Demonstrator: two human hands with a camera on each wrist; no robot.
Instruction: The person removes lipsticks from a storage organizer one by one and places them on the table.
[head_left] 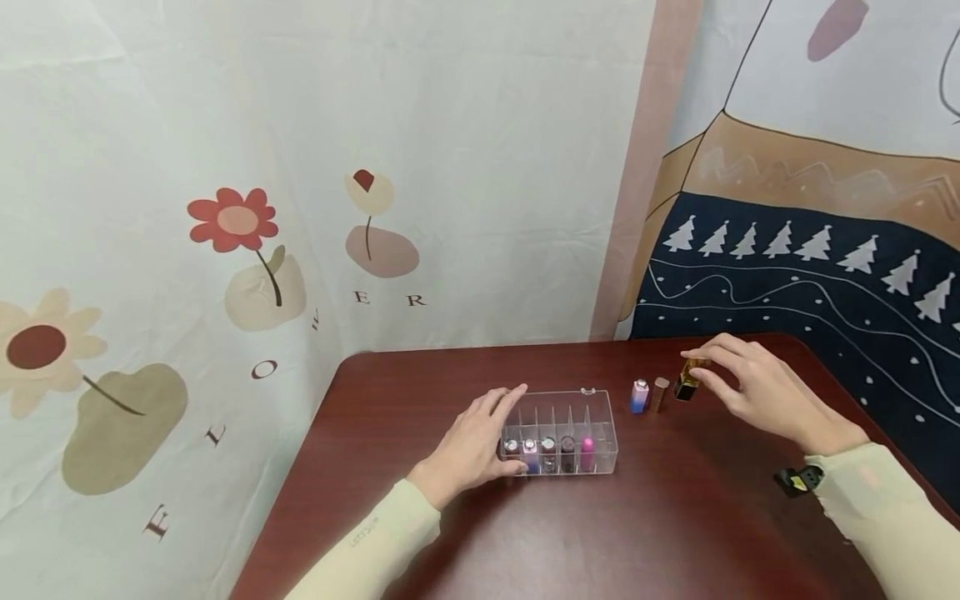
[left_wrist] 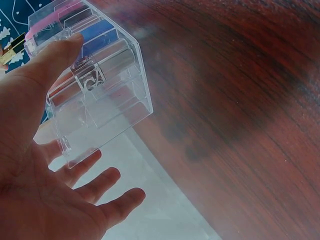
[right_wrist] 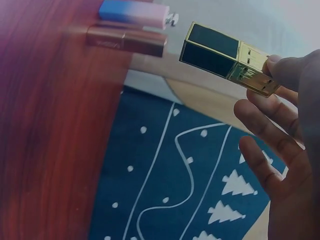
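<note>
A clear lipstick organizer (head_left: 609, 435) with divided compartments sits on the table, several lipstick tubes standing in its front row, one a bright pink lipstick (head_left: 587, 455). My left hand (head_left: 472, 442) holds it by its left end, thumb on the front and fingers toward the back. In the left wrist view the thumb (left_wrist: 60, 55) presses the clear wall, and the other fingers are spread. Off to the right, my right hand (head_left: 768, 390) pinches a black-and-gold lipstick (right_wrist: 212, 47) by its gold end, black end pointing down. Beside it stand a blue-and-pink lipstick (head_left: 639, 397) and a brown lipstick (head_left: 659, 396).
The dark red wooden table (head_left: 555, 533) meets a pale flower-printed cloth (head_left: 480, 250) behind and to the left. A navy cloth with white trees (head_left: 750, 283) hangs along the right side. A dark band (head_left: 798, 481) shows at the right wrist.
</note>
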